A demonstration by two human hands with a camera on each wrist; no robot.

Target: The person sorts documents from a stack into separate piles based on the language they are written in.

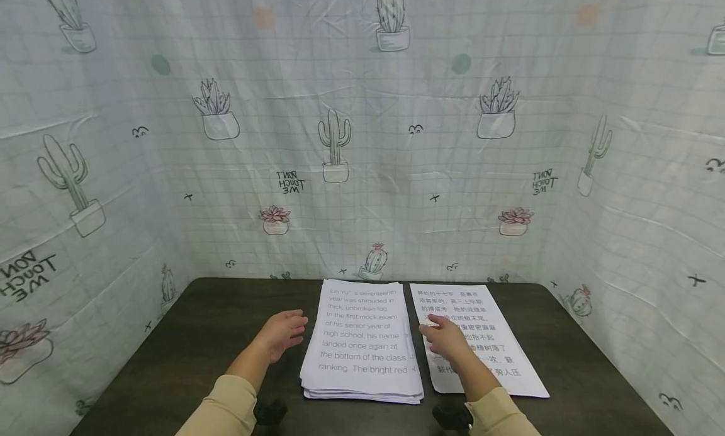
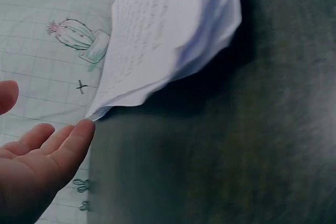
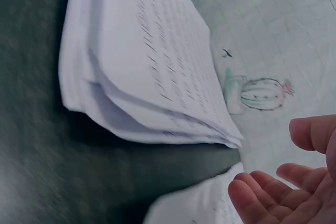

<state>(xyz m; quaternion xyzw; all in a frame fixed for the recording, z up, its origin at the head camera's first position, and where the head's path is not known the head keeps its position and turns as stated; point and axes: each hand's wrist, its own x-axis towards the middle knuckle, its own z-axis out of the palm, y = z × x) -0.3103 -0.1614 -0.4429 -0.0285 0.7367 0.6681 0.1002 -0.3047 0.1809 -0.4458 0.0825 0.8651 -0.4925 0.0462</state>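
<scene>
A: Paper stack (image 1: 362, 341) sits mid tabletop (image 1: 170, 360), long axis toward the far edge. Left hand (image 1: 281, 335)?
B: Just left of it, fingers relaxed, empty. Right hand (image 1: 447, 338) hovers over the single sheet (image 1: 498, 341), loose.

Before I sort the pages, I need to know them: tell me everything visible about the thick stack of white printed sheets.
The thick stack of white printed sheets lies flat on the dark table, top page showing grey English text. Its lower edges fan unevenly. A single sheet lies apart on its right. Neither hand touches it.
</scene>
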